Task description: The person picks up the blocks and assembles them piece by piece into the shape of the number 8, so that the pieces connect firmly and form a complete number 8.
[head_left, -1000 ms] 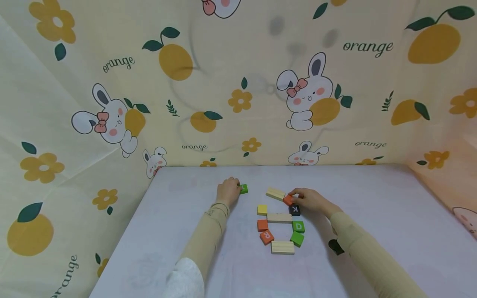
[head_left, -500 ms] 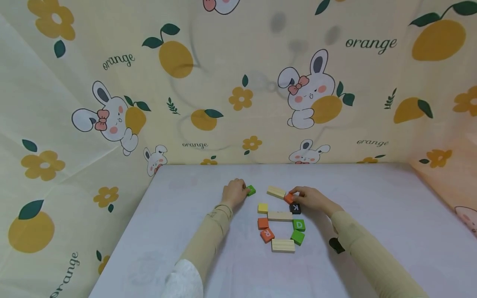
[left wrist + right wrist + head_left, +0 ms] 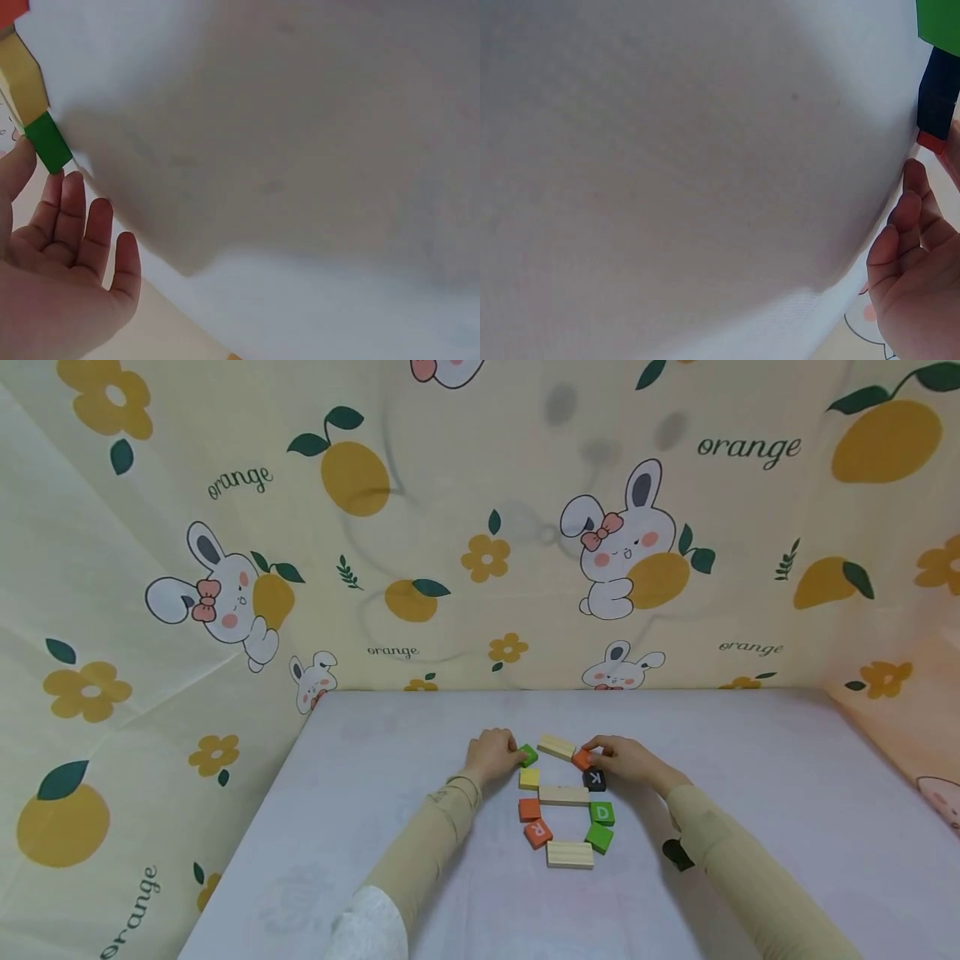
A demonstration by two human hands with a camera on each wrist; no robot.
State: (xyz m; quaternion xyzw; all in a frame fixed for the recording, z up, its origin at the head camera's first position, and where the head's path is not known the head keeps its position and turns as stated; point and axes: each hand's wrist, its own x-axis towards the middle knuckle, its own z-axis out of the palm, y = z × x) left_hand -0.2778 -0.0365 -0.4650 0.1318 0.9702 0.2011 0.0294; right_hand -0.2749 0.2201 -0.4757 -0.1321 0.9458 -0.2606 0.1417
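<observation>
At the upper left of a ring of toy blocks, my left hand (image 3: 495, 755) pinches a green block (image 3: 528, 755) between thumb and fingertips. In the left wrist view that green block (image 3: 49, 142) sits end to end with a yellow block (image 3: 24, 79). My right hand (image 3: 624, 758) holds an orange block (image 3: 581, 759) at the upper right of the ring, its fingers partly covering it. A black block marked K (image 3: 595, 779) lies just below. Between the two hands a plain wooden plank (image 3: 556, 746) forms the top, slightly slanted.
Below, another wooden plank (image 3: 564, 796) crosses the middle and a third plank (image 3: 570, 855) closes the bottom. Orange blocks (image 3: 529, 810) line the left side, green blocks (image 3: 602, 812) the right. A black piece (image 3: 678, 855) lies beside the right forearm. A patterned cloth (image 3: 450, 527) hangs behind the table.
My left hand has slid the green block rightward and slightly nearer, from apart on the left to just above the yellow block. The right hand has stayed at the orange block.
</observation>
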